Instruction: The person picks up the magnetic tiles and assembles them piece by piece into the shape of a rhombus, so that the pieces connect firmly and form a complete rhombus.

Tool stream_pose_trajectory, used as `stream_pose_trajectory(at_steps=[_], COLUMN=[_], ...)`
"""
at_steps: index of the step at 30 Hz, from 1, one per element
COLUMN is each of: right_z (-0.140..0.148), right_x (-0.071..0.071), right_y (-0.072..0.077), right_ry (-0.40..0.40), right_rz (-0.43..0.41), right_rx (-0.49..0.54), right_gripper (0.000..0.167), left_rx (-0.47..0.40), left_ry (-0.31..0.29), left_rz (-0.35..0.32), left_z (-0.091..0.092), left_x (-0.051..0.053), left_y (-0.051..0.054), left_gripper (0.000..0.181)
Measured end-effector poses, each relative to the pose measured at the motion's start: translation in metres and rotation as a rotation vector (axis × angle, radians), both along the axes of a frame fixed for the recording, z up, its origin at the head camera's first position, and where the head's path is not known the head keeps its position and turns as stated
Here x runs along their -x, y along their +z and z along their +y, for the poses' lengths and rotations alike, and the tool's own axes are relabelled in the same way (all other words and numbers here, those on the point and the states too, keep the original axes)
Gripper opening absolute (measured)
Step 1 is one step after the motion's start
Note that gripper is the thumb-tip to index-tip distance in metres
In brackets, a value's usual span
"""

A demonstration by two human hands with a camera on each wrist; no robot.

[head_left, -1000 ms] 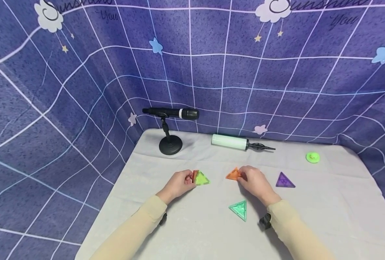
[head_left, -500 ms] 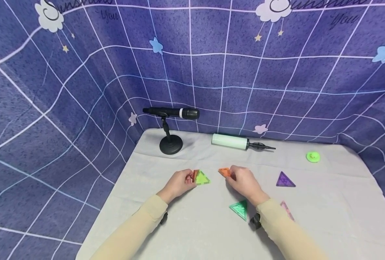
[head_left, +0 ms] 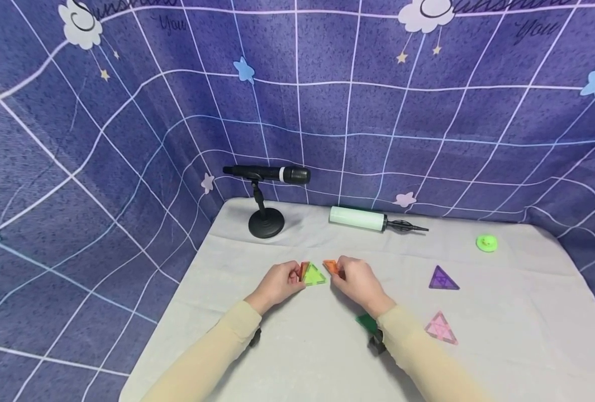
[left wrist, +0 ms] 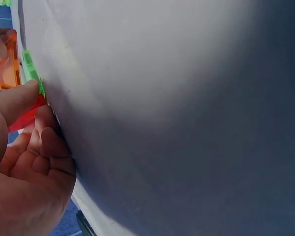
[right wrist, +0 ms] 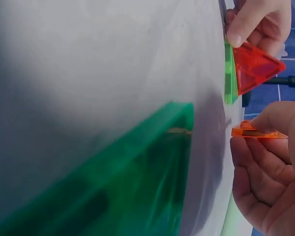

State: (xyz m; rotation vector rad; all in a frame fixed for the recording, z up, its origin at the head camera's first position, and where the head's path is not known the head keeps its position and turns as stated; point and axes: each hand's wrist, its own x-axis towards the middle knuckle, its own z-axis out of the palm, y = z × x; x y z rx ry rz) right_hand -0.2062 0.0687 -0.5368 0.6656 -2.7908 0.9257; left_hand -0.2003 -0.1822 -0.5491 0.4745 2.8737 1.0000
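Observation:
My left hand (head_left: 277,283) pinches a red triangular magnetic tile (right wrist: 256,69), which stands up along one side of a lime green triangular tile (head_left: 314,275) lying on the table. The left thumb also reaches the green tile's corner. Between thumb and fingers, my right hand (head_left: 357,282) holds an orange triangular tile (head_left: 330,266), tilted up just right of the lime tile, with a small gap between them. A dark green triangular tile (right wrist: 137,182) lies under the right forearm, partly hidden by it in the head view.
On the right lie a purple triangular tile (head_left: 443,279) and a pink one (head_left: 441,328). Along the back are a black microphone on a stand (head_left: 266,223), a pale green hand pump (head_left: 357,218) and a small bright green round item (head_left: 486,243). A patterned curtain (head_left: 377,111) rises behind.
My right hand has moved left with the orange tile, close to the lime tile, and has tilted it up. The pink tile has come out from behind the right sleeve. My left hand stays put.

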Motion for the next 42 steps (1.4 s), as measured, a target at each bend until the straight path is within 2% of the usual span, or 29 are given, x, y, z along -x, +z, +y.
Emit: stream_pose_trajectory(at_steps=[6, 14, 22, 31, 38, 42], right_z=[-0.008, -0.018, -0.024, -0.027, -0.027, -0.027], right_x=[0.002, 0.003, 0.004, 0.003, 0.003, 0.003], right_y=[-0.002, -0.005, -0.009, -0.008, -0.009, -0.009], right_ry=[0.017, 0.022, 0.005, 0.005, 0.011, 0.019], right_rz=[0.029, 0.029, 0.025, 0.018, 0.054, 0.076], right_rx=[-0.001, -0.001, -0.013, -0.015, -0.042, -0.058], right_gripper=[0.024, 0.024, 0.025, 0.021, 0.021, 0.021], left_rx=[0.011, 0.0, 0.005, 0.053, 0.11, 0.163], left_ry=[-0.007, -0.016, -0.024, -0.041, -0.042, -0.064], left_rz=[0.015, 0.047, 0.051, 0.104, 0.126, 0.18], left_z=[0.0, 0.001, 0.002, 0.003, 0.005, 0.007], left_x=[-0.001, 0.0, -0.001, -0.002, -0.003, -0.003], left_y=[-0.001, -0.001, 0.0, 0.003, 0.006, 0.005], left_gripper=[0.023, 0.024, 0.023, 0.023, 0.023, 0.02])
